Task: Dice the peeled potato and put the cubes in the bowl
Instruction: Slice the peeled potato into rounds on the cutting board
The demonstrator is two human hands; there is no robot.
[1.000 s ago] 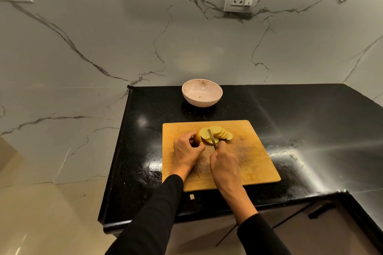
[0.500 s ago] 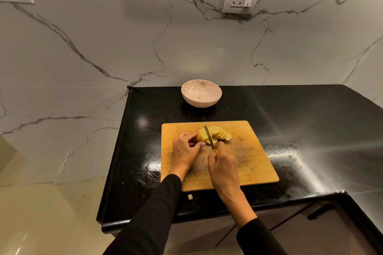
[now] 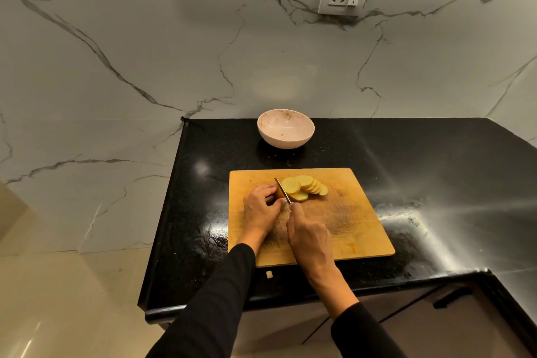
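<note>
Far left of my view is only marble wall (image 3: 116,67); the work sits on the black desk (image 3: 436,168), on a wooden board (image 3: 348,227). My left hand (image 3: 260,209) comes first. Its fingers are curled, the tips at the left side of the knife, and I judge they pin the uncut stub of potato, though the stub itself is hidden under them. Curling the tips back that way keeps them clear of the edge and steadies the piece against the cut. Next, the knife (image 3: 282,190), blade slanting away from me, touching the nearest slice. My right hand (image 3: 309,237) is clenched around the handle, forefinger forward along the top for control. Right of the blade, the slices (image 3: 303,187) lie fanned and overlapping, each leaning on the next, where they fell off the cut. These are still rounds, not cubes, so I judge dicing is at an early stage. The bowl (image 3: 285,128) waits behind the board, near enough for a short carry, holding no potato. A small scrap (image 3: 269,274) lies on the desk by the board's near edge.
</note>
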